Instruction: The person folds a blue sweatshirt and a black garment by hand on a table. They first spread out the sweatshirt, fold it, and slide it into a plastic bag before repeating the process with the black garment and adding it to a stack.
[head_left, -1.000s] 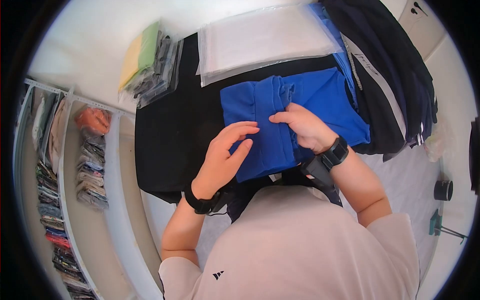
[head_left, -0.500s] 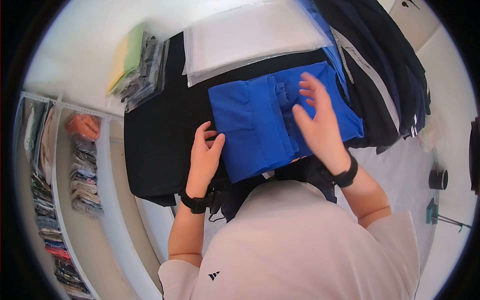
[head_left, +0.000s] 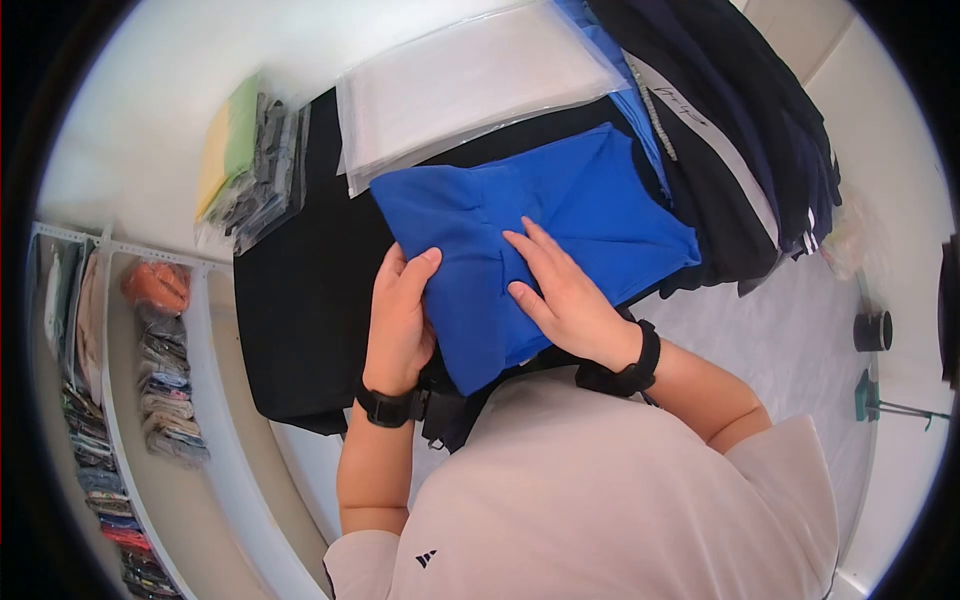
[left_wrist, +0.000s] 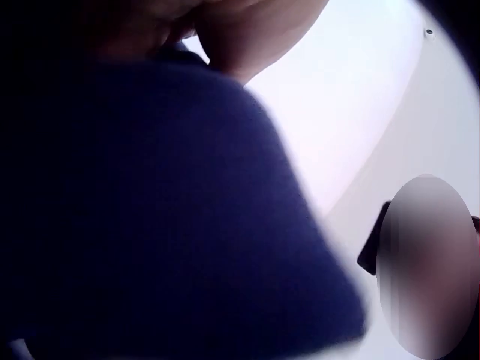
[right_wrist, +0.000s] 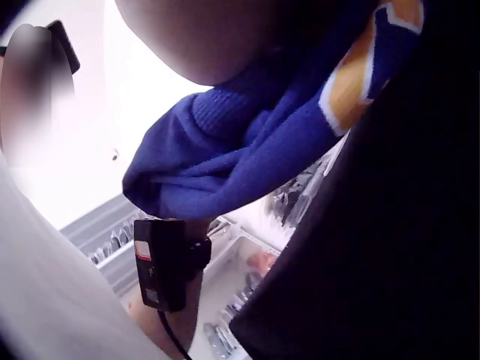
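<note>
A folded blue garment (head_left: pixel 590 190) lies on the black-covered table in front of the person. My left hand (head_left: pixel 398 320) holds its left edge, the thumb on top and the fingers hidden beneath the cloth. With its fingers nearly straight, my right hand (head_left: pixel 568 300) rests on the middle of the garment, just over a crease. In the left wrist view the cloth (left_wrist: pixel 180 210) looks dark and fills much of the picture. The right wrist view shows the garment's near end (right_wrist: pixel 232 161) bunched, with a ribbed part and an orange-and-white pattern.
Clear plastic bags (head_left: pixel 470 85) lie flat behind the garment. Dark clothes (head_left: pixel 740 130) are heaped at the right of the black table cover (head_left: pixel 300 310). Bagged folded clothes (head_left: pixel 250 160) stand at the back left. Shelves (head_left: pixel 110 340) with packed clothes line the left side.
The bunched fold on the garment is now turned over, leaving a smoother panel at the left. My left hand has taken hold of the left edge; my right hand has come down onto the cloth.
</note>
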